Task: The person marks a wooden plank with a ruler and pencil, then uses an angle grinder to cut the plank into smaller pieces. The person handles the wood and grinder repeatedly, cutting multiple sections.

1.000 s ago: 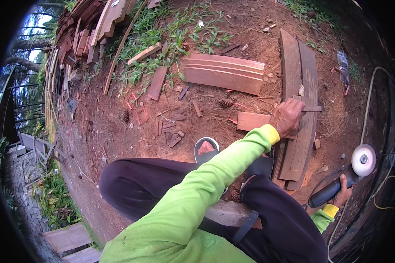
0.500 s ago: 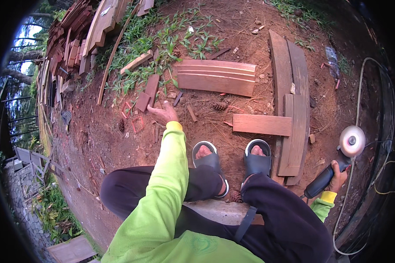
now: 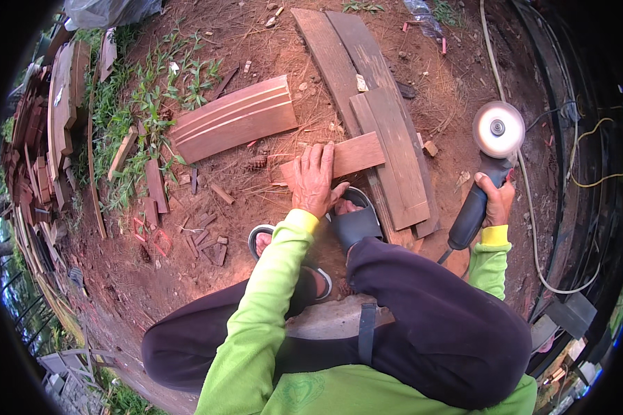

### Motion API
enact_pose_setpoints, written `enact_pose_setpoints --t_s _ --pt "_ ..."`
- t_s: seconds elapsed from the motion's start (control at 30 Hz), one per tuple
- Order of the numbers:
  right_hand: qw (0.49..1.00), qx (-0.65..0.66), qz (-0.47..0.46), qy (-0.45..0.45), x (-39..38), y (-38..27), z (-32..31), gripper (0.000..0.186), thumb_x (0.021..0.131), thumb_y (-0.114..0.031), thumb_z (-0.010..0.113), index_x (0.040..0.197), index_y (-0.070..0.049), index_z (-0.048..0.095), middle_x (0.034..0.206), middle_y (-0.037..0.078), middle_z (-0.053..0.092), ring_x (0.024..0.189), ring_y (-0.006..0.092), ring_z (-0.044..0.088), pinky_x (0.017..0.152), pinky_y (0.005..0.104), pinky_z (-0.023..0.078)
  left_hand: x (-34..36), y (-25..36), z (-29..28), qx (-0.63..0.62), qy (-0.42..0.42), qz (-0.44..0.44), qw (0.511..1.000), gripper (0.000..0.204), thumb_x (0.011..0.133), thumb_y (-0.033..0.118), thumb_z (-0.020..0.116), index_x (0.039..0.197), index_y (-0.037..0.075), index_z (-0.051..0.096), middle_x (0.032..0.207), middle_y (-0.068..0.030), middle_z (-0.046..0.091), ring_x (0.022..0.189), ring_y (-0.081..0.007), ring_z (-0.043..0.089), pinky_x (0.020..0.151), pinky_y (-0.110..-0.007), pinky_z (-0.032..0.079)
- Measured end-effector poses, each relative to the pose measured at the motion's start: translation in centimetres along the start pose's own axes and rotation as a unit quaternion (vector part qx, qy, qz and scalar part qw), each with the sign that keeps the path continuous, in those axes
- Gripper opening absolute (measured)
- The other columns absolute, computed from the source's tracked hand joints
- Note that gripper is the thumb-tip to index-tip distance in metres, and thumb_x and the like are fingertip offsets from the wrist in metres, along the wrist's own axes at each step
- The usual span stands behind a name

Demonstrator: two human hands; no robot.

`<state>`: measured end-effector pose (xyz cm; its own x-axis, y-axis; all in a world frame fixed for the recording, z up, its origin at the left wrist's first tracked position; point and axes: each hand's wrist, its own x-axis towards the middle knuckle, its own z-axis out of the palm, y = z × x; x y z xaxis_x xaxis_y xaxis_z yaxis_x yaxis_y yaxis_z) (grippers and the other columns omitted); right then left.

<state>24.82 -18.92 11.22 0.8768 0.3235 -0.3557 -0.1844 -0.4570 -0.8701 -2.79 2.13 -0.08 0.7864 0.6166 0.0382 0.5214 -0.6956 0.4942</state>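
Wood [image 3: 358, 153] under outstretched left hand [image 3: 313, 181], grinder [image 3: 491, 167] gripped

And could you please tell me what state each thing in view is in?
Left hand: on the short board, fingers across its left part.
Short board: lying crosswise, right end over the stacked planks.
Right hand: closed around the angle grinder.
Angle grinder: held; whether its disc spins, I cannot tell.
Stacked planks: lying flat, overlapping.
Striped wood piece: lying flat.
Sandals: worn.
Pale cord: lying loosely curved.
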Motion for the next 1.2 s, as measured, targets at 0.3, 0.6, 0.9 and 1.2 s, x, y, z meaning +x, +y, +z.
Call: enact_pose_setpoints --t_s 0.3,0.6,0.9,1.2 --pt "1.0 -0.007 0.004 0.017 0.1 0.9 -0.5 0.033 0.072 -0.012 0.074 0.1 -0.001 0.061 0.084 0.002 0.061 0.068 0.011 0.056 0.062 0.0252 0.046 1.4 -0.7 0.8 0.003 -0.077 -0.024 0.997 0.088 0.063 0.018 0.08 0.138 0.004 0.037 0.128 -0.016 0.048 0.124 -0.0335 0.043 0.104 -0.051 0.031" --pt "0.999 -0.019 -0.027 0.028 0.9 2.7 -0.7 0.028 0.076 -0.016 0.074 0.096 -0.003 0.059 0.078 0.0 0.058 0.056 0.0102 0.053 0.052 0.0243 0.044 1.3 -0.5 -0.2 0.017 -0.071 -0.028 0.997 0.09 0.057 0.018 0.085 0.134 0.005 0.041 0.123 -0.0139 0.051 0.117 -0.0323 0.048 0.098 -0.05 0.035" --pt "1.0 -0.006 -0.016 0.024 0.7 2.4 -0.4 0.032 0.075 -0.019 0.074 0.097 -0.002 0.058 0.076 0.0 0.056 0.056 0.0103 0.052 0.051 0.0252 0.045 1.2 -5.2 -5.6 0.117 0.01 -0.003 0.993 0.087 0.055 0.018 0.084 0.132 0.01 0.044 0.119 -0.0097 0.052 0.117 -0.0285 0.049 0.1 -0.05 0.032" --pt "1.0 -0.018 -0.005 0.011 0.6 1.0 -0.4 0.033 0.074 -0.013 0.074 0.101 0.0 0.06 0.084 0.001 0.06 0.067 0.0101 0.054 0.063 0.0254 0.045 -0.4 -18.5 -10.6 0.241 0.027 -0.1 0.965 0.092 0.055 0.017 0.085 0.136 0.012 0.041 0.126 -0.0104 0.049 0.122 -0.03 0.045 0.104 -0.05 0.03"
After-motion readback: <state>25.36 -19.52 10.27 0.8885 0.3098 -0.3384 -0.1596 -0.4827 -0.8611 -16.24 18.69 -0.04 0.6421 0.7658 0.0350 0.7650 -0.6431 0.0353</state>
